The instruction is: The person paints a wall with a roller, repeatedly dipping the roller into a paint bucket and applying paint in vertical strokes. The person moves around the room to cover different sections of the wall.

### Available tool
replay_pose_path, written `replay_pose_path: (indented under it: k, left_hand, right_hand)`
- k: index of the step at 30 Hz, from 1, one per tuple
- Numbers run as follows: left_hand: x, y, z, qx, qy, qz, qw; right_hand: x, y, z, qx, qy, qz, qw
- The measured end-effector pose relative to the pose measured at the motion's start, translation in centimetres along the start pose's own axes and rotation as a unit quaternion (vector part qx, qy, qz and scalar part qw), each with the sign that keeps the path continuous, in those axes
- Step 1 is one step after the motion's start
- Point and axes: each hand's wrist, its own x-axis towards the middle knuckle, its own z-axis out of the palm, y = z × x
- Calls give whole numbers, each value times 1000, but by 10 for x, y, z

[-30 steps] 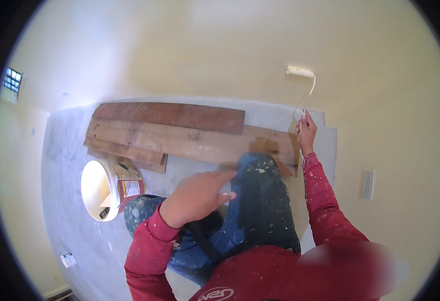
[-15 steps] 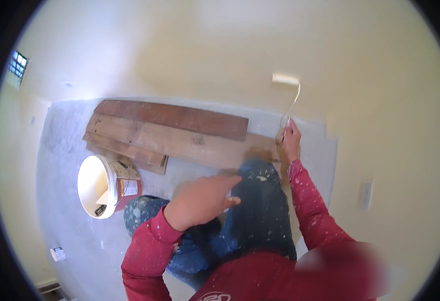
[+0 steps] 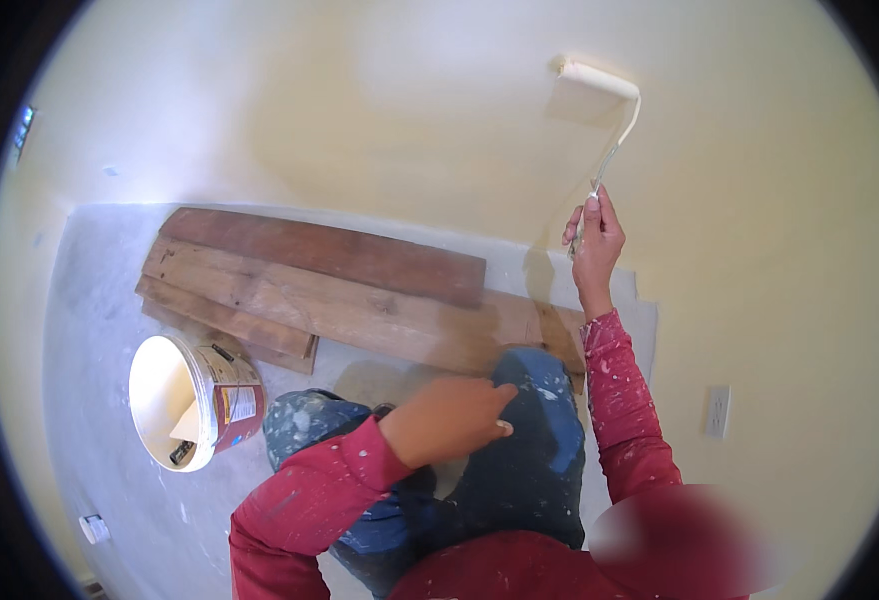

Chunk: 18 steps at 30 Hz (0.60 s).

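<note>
My right hand (image 3: pixel 596 245) is wrapped around the handle of a paint roller (image 3: pixel 599 80), its arm raised. The roller's pale sleeve lies against the cream wall (image 3: pixel 439 130), a shadow beside it. My left hand (image 3: pixel 449 418) hovers by my paint-spattered knee (image 3: pixel 534 385), holding nothing visible. Its thumb and forefinger stand apart, while the other fingers are partly hidden. Both red sleeves carry paint specks.
Wooden boards (image 3: pixel 329 300) lie along the base of the wall. Left of my legs, a paint bucket (image 3: pixel 194 400) holds a pale flat piece and a dark-handled item. A wall outlet (image 3: pixel 718 412) is at right, a small white container (image 3: pixel 94 529) at far left.
My right hand has gone up with the roller, whose sleeve is now higher on the wall. My left hand has shifted slightly right and down. The view has tilted a little.
</note>
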Motion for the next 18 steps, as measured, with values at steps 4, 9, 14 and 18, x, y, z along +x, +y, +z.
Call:
replay_pose_path:
  k: [4,9,14,18]
  left_hand:
    - [22,7,-8,7,-33,16,999]
    - [29,3,-4,-4,-59,-23,998]
    - [35,-6,11,-10,-70,-105,992]
    - [42,-11,21,-130,-147,-197,961]
  right_hand:
    - [-3,12,6,-32,-3,22,999]
    - [-62,53,-8,-91,-18,160,983]
    - [-98,6,-23,-71,-3,261,963]
    - [-113,-119,-35,-81,9,287,955]
